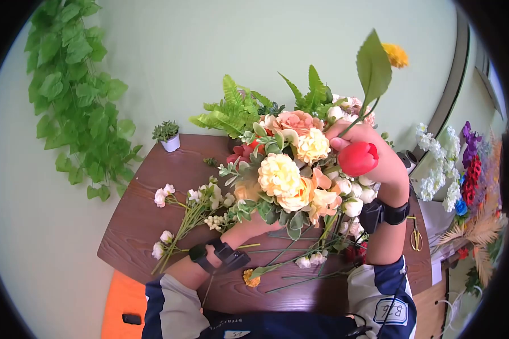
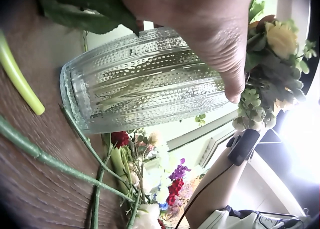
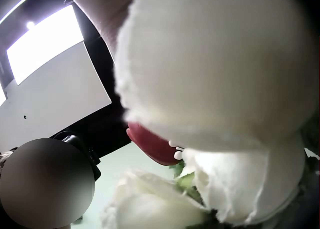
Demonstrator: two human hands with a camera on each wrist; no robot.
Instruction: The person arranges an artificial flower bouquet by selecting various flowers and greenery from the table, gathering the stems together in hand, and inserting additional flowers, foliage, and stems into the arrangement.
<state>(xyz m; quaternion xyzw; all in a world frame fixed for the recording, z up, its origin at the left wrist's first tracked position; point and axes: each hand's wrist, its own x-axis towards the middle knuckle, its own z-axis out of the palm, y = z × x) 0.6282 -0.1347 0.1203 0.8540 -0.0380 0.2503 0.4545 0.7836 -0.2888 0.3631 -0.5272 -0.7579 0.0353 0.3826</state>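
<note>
My left hand (image 2: 200,29) grips the textured glass vase (image 2: 145,84) near its neck in the left wrist view. In the head view that hand (image 1: 260,223) is mostly hidden below the bouquet's cream flowers (image 1: 280,175). At the bouquet's upper right, my right hand (image 1: 362,135) pinches a green stem with a large leaf (image 1: 373,66) and a yellow flower (image 1: 396,55) above it. A red tulip (image 1: 358,159) is just below these fingers. White roses (image 3: 215,64) fill much of the right wrist view and hide the fingertips.
Loose stems with pink-white flowers (image 1: 160,196) lie on the brown table (image 1: 133,220), left of the bouquet. A small potted plant (image 1: 170,141) stands at the back left. Gold scissors (image 1: 416,238) lie at the right edge. A small yellow flower (image 1: 251,277) lies near the front.
</note>
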